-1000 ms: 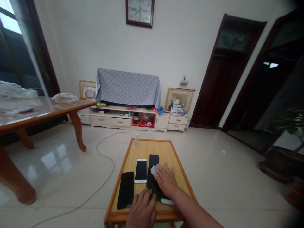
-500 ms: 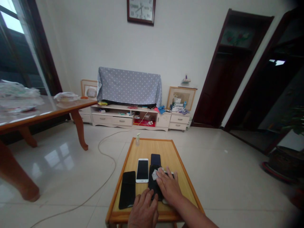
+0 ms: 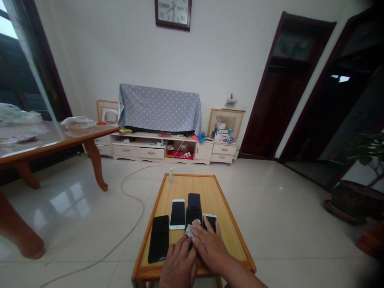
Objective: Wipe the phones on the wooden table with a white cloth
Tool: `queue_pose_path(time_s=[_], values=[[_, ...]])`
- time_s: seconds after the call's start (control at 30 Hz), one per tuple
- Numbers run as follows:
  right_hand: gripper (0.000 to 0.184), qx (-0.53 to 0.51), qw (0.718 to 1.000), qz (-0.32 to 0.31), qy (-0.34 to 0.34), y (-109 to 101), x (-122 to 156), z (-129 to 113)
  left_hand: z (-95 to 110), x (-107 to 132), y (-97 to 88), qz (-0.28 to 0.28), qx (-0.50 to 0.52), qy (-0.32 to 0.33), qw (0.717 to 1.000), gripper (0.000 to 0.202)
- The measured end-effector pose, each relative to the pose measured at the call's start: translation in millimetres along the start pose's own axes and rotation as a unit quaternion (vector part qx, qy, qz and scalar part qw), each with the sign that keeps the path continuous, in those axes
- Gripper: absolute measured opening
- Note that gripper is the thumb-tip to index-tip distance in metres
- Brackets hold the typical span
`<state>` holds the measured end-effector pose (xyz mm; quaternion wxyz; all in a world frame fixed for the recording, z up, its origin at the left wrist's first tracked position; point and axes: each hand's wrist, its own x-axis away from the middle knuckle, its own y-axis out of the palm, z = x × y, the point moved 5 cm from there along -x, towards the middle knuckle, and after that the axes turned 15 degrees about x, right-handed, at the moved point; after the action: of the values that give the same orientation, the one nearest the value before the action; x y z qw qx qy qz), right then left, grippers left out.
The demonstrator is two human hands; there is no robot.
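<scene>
Head view: black phone lies on the table's 6 o'clock half. My right hand is spread flat over it, pressing a tissue. Tissue has just slid toward 6 o'clock, baring the phone's 12 o'clock end; I read that as the wipe reaching the near end. Left hand, fingers bent, rests at its 7 o'clock; can't tell if gripping. Wall clock, 12 o'clock, reads 8-7-6-5; no brands legible.

Dotted cloth (wall clock above)
</scene>
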<state>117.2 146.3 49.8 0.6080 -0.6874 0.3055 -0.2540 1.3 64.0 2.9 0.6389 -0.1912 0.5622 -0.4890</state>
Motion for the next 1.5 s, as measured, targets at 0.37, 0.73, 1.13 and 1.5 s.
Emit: queue_pose_path(time_s=[0.37, 0.73, 1.13, 1.5], values=[[0.052, 0.007, 0.999, -0.020, 0.036, -9.2, -48.0, -7.2, 4.7, -2.7, -8.9, -0.026, -0.005, -0.002, 1.000, 0.038], [0.054, -0.012, 0.999, -0.017, 0.043, 10.0, 1.2, -15.5, 3.9, 0.9, -9.4, -0.033, 0.012, -0.014, 0.999, 0.039], [0.054, 0.002, 0.997, -0.034, 0.076, -6.7, -65.5, -17.6, 5.1, -0.1, -11.8, -0.034, 0.006, -0.018, 0.999, 0.039], [0.054, -0.004, 0.997, -0.006, 0.073, 15.4, -9.6, -18.0, 1.4, 4.0, -8.8, -0.038, 0.017, -0.020, 0.999, 0.039]])
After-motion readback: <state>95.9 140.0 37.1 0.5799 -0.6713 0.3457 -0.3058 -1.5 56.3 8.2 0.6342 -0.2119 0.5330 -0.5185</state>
